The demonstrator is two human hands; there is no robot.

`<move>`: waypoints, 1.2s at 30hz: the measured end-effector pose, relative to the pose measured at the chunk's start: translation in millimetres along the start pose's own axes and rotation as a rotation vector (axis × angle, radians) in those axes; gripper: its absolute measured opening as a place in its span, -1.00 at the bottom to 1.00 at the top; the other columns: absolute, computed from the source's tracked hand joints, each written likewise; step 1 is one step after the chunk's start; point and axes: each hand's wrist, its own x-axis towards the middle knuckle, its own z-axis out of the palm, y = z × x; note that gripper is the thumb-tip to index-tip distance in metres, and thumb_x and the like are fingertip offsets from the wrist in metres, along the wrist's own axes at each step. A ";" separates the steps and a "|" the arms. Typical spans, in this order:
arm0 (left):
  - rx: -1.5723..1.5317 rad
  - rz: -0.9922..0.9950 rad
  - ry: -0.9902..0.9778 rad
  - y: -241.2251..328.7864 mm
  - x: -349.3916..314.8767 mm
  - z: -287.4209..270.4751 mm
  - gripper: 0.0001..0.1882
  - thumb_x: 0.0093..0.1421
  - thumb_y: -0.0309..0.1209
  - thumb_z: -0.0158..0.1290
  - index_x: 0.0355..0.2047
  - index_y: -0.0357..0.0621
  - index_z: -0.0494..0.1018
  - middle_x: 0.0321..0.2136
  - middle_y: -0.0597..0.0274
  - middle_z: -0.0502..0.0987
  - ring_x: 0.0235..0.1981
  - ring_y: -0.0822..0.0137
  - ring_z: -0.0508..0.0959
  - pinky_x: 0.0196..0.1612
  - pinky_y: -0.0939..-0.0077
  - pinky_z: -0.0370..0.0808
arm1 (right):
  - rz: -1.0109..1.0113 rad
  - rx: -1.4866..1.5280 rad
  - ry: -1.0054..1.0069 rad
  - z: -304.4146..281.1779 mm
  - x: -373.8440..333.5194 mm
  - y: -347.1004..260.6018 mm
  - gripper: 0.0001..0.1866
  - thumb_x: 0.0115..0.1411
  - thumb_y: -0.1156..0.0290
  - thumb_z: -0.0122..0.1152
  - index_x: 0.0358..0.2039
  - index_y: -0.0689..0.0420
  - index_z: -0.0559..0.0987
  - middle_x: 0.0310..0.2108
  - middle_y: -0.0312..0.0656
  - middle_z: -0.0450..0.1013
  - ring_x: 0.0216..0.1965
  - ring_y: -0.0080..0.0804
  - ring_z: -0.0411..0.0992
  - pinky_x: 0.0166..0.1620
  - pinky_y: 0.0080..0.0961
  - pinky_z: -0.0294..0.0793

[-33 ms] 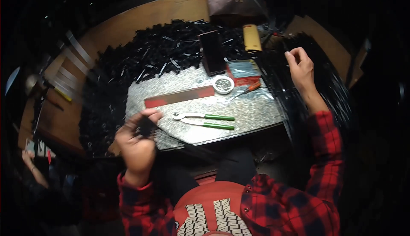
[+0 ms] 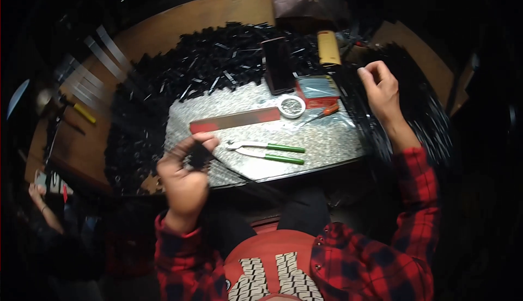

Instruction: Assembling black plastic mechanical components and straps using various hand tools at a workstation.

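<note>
My left hand (image 2: 186, 184) is closed round a dark, black piece (image 2: 199, 158) at the table's front edge, left of the pliers. From it a thin black strip (image 2: 233, 173) runs down to the right toward my lap. Over the long black strips (image 2: 422, 105) heaped at the right, my right hand (image 2: 383, 91) is raised with thumb and fingers pinched together. What lies in that pinch, if anything, cannot be made out. Pliers with green handles (image 2: 283, 148) lie on the speckled table top (image 2: 327, 132), and a flat metal bar (image 2: 237, 120) rests behind them.
A large heap of short black pieces (image 2: 158, 77) lines the table's back and left. Near its right end are a phone (image 2: 278, 64), a yellow box (image 2: 328, 47), a round white dish (image 2: 291, 106) and an orange-handled screwdriver (image 2: 330, 110). Another person's hand (image 2: 38, 193) shows far left.
The whole view has shifted slightly. Relative to the table, my left hand is a little nearer the pliers, and my right hand has moved slightly left. Both remain closed.
</note>
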 end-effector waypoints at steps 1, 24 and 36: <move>-0.050 0.001 -0.033 -4.8 0.6 7.6 -0.84 0.06 -0.63 0.18 -0.30 -0.28 0.55 -0.43 0.27 0.58 -0.36 0.50 0.53 -0.22 0.63 0.43 | -0.035 0.134 -0.081 14.3 -10.8 -24.4 -0.84 0.17 0.40 0.16 -0.43 0.23 0.46 -0.59 -0.33 0.37 -0.52 -0.64 0.31 -0.43 -0.61 0.31; -0.096 -0.034 -0.161 14.9 17.6 -29.7 -0.88 0.16 -0.61 0.05 -0.29 -0.35 0.54 -0.33 0.13 0.58 -0.24 0.40 0.55 -0.11 0.56 0.44 | -0.493 -0.211 -0.832 108.5 -120.2 -26.0 -0.59 0.10 0.33 0.21 -0.09 0.26 0.39 -0.30 0.01 0.34 -0.22 -0.01 0.37 -0.14 -0.20 0.38; 0.086 0.513 -0.395 -15.9 95.8 0.3 -0.86 0.12 -0.54 0.10 -0.29 -0.24 0.58 -0.22 0.14 0.61 -0.07 0.20 0.55 0.11 0.28 0.35 | 0.351 1.074 -1.133 98.2 -131.2 -119.6 -0.70 0.33 0.38 -0.02 0.01 0.26 0.35 -0.23 -0.25 0.44 -0.17 -0.56 0.42 -0.05 -0.59 0.40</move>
